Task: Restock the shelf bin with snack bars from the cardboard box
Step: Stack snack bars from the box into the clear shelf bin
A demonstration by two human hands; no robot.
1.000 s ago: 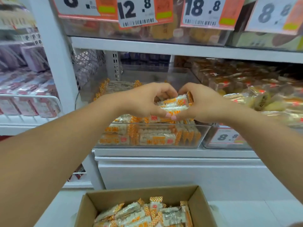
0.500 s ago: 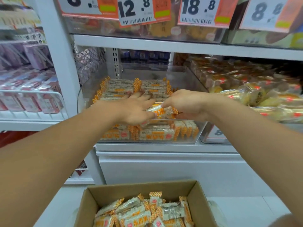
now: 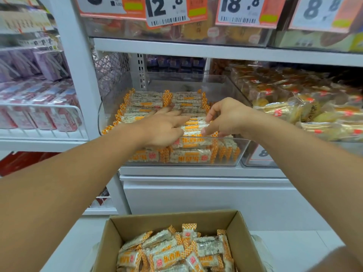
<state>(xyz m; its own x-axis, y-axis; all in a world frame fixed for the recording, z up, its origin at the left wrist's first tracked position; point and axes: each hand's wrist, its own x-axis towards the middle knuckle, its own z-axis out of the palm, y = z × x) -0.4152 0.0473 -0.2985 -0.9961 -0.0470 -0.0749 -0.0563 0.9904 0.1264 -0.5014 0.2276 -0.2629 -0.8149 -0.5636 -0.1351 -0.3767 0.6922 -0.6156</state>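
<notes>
— Where are the snack bars (image 3: 182, 127) now?

— Stacked in the clear shelf bin (image 3: 238, 95). The left hand (image 3: 165, 128) lies flat on them, fingers straight and spread. The right hand (image 3: 225, 116) hovers beside it, fingers curled, tips on a wrapper; whether it pinches, I cannot tell.

— Anything crowding the bin?

— Price tags (image 3: 167, 10) hang above it, yellow pastry packs (image 3: 298, 107) lie right of it, pink packets (image 3: 39, 107) left. The cardboard box (image 3: 121, 224), with more bars, sits below.

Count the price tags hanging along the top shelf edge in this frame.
4, all partly cropped by the top edge: one at far left, the 12.8 tag, the 18.8 tag, and one at far right. Others may lie outside the frame.
</notes>
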